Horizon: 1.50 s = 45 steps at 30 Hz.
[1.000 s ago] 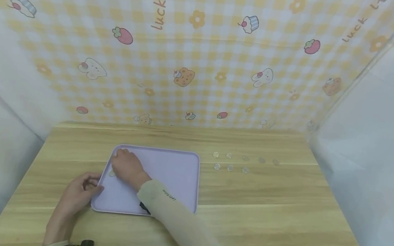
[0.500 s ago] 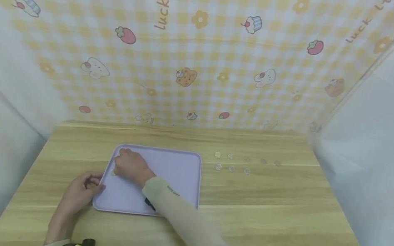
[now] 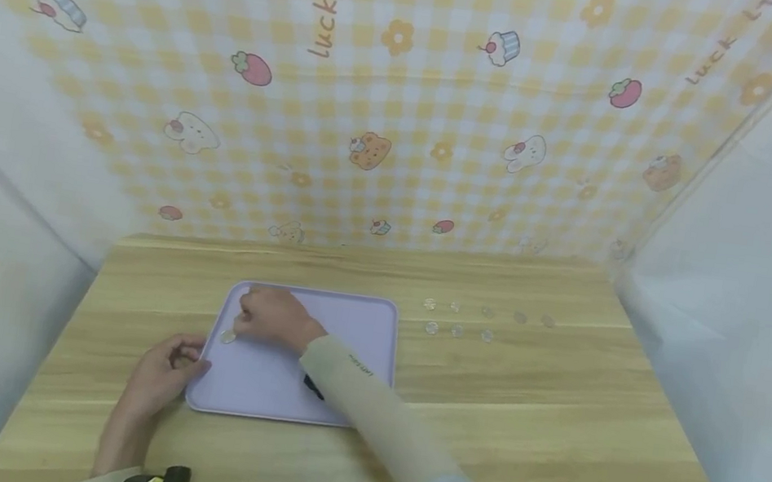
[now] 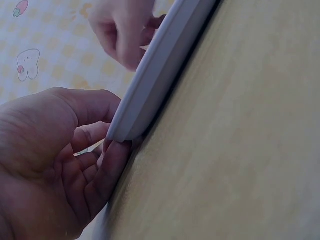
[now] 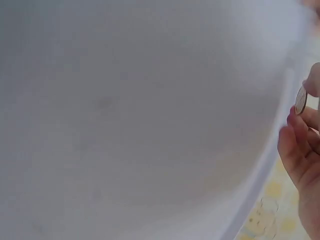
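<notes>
A lilac tray (image 3: 302, 415) lies on the wooden table. My left hand (image 3: 163, 376) pinches the tray's left rim, with the thumb and fingers on either side of the edge in the left wrist view. Over the tray's far left part, my right hand (image 3: 277, 316) holds a coin (image 5: 300, 100) between its fingertips, which the right wrist view shows edge-on. Another coin (image 3: 228, 336) lies flat on the tray near its left rim, just beside the right hand. The hand's back hides the held coin in the head view.
To the right of the tray, several coins (image 3: 457, 331) lie on the table (image 3: 538, 427) in two rows. A yellow checked cloth (image 3: 433, 116) hangs behind the table. White sheets (image 3: 745, 267) hang at both sides.
My right hand has drawn rightward over the tray, so the coin near the left rim shows more fully. The left hand keeps its place at the rim. The head view has shifted slightly.
</notes>
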### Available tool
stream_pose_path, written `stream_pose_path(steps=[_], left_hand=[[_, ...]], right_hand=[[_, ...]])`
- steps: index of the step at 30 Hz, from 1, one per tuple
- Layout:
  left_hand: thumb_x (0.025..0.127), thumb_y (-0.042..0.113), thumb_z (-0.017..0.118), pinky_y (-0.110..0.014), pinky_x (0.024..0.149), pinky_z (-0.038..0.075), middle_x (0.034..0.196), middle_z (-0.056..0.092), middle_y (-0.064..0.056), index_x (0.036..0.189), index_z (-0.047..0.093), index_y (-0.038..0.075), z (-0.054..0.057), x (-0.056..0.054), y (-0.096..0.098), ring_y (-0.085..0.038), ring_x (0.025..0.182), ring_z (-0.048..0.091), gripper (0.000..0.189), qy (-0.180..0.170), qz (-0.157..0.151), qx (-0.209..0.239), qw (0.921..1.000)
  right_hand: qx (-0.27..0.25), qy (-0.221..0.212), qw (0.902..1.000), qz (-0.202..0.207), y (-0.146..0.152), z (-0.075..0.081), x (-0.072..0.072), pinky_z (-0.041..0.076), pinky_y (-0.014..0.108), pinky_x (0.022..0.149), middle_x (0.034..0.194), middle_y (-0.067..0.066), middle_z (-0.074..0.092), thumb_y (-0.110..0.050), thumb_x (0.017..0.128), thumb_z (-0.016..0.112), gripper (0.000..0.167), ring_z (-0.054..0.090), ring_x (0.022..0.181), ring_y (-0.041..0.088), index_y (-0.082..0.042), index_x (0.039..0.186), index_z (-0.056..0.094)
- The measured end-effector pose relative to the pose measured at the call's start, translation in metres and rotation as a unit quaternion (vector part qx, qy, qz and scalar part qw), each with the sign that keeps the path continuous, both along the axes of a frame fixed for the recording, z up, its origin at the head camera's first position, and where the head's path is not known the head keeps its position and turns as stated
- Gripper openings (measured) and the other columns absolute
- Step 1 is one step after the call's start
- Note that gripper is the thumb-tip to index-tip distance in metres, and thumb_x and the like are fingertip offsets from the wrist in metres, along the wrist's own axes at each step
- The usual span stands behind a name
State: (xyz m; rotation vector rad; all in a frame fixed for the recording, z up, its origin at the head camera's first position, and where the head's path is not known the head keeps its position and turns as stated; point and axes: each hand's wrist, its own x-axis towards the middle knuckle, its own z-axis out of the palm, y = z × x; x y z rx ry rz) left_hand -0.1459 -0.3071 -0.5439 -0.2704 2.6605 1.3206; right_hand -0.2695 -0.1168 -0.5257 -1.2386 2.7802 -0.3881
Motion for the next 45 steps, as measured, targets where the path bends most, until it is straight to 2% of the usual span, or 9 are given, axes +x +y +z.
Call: stream_pose_path(steps=[5, 8, 12, 15, 20, 26, 30, 38, 45], left_hand=[[0.091, 0.012, 0.069, -0.024, 0.062, 0.050, 0.106, 0.062, -0.013, 0.132, 0.056, 0.000, 0.003, 0.000, 0.002, -0.009, 0.077, 0.056, 0.044, 0.000, 0.004, 0.005, 1.0000], [0.091, 0.011, 0.068, -0.024, 0.062, 0.049, 0.105, 0.062, -0.011, 0.131, 0.056, 0.001, 0.004, 0.000, 0.001, -0.009, 0.076, 0.056, 0.043, 0.001, 0.011, 0.004, 0.9999], [0.091, 0.011, 0.068, -0.024, 0.062, 0.049, 0.103, 0.062, -0.009, 0.131, 0.057, 0.001, 0.002, 0.000, 0.001, -0.008, 0.075, 0.055, 0.043, -0.001, 0.012, 0.008, 0.9999], [0.091, 0.012, 0.068, -0.024, 0.062, 0.049, 0.104, 0.062, -0.009, 0.131, 0.057, 0.001, 0.000, 0.000, 0.003, -0.009, 0.076, 0.055, 0.043, -0.002, 0.010, 0.009, 0.9999], [0.092, 0.014, 0.068, -0.024, 0.062, 0.049, 0.108, 0.062, -0.012, 0.133, 0.056, 0.002, -0.001, 0.001, 0.001, -0.010, 0.077, 0.055, 0.044, 0.002, 0.012, 0.008, 0.9999], [0.091, 0.015, 0.069, -0.024, 0.063, 0.050, 0.109, 0.062, -0.011, 0.133, 0.056, 0.003, -0.003, 0.003, 0.002, -0.010, 0.078, 0.056, 0.045, 0.000, 0.013, 0.014, 0.9998], [0.092, 0.013, 0.069, -0.024, 0.062, 0.050, 0.108, 0.064, -0.014, 0.132, 0.057, 0.001, -0.002, 0.002, 0.001, -0.009, 0.077, 0.056, 0.044, 0.015, 0.010, 0.012, 0.9998], [0.091, 0.013, 0.068, -0.024, 0.062, 0.050, 0.107, 0.065, -0.013, 0.132, 0.058, 0.003, -0.004, -0.002, 0.003, -0.011, 0.078, 0.057, 0.043, 0.015, 0.020, 0.000, 0.9997], [0.091, 0.013, 0.067, -0.024, 0.063, 0.051, 0.108, 0.064, -0.013, 0.132, 0.057, 0.002, -0.001, 0.000, 0.004, -0.010, 0.079, 0.058, 0.044, 0.008, 0.024, 0.009, 0.9996]], right_hand=[[-0.112, -0.045, 0.9924, -0.023, 0.029, 0.025, -0.008, 0.032, 0.011, 0.057, 0.067, -0.009, 0.050, -0.018, 0.086, 0.062, 0.024, 0.038, 0.061, 0.002, -0.017, 0.064, 0.053], [-0.118, -0.041, 0.9919, -0.021, 0.042, 0.035, -0.009, 0.038, 0.009, 0.065, 0.081, -0.011, 0.061, -0.020, 0.087, 0.060, 0.013, 0.048, 0.071, 0.001, -0.018, 0.075, 0.066], [-0.123, -0.022, 0.9921, -0.008, 0.059, 0.042, -0.005, 0.044, 0.008, 0.074, 0.096, -0.010, 0.067, -0.021, 0.088, 0.060, 0.014, 0.061, 0.086, 0.004, -0.018, 0.092, 0.073], [-0.159, 0.010, 0.9869, 0.020, 0.072, 0.047, 0.003, 0.044, 0.008, 0.074, 0.097, -0.006, 0.070, -0.020, 0.089, 0.063, 0.014, 0.066, 0.088, 0.010, -0.015, 0.097, 0.074], [-0.227, 0.080, 0.9674, 0.079, 0.086, 0.059, 0.015, 0.042, 0.007, 0.068, 0.093, -0.004, 0.069, -0.016, 0.087, 0.069, 0.010, 0.062, 0.077, 0.009, -0.012, 0.096, 0.071], [-0.227, 0.156, 0.9557, 0.105, 0.112, 0.061, 0.034, 0.042, 0.005, 0.070, 0.090, -0.004, 0.067, -0.016, 0.084, 0.071, 0.011, 0.059, 0.077, 0.005, -0.010, 0.093, 0.071], [-0.208, 0.173, 0.9588, 0.087, 0.134, 0.059, 0.043, 0.043, 0.005, 0.065, 0.089, -0.004, 0.068, -0.018, 0.082, 0.074, 0.013, 0.060, 0.073, 0.006, -0.011, 0.093, 0.072], [-0.183, 0.122, 0.9754, 0.002, 0.182, 0.045, 0.050, 0.047, 0.011, 0.064, 0.090, -0.002, 0.068, -0.017, 0.085, 0.069, 0.013, 0.062, 0.072, 0.011, -0.009, 0.094, 0.072], [-0.215, 0.118, 0.9680, -0.054, 0.233, 0.036, 0.049, 0.052, 0.017, 0.063, 0.090, 0.003, 0.069, -0.014, 0.083, 0.071, 0.015, 0.066, 0.073, 0.016, -0.005, 0.095, 0.073]])
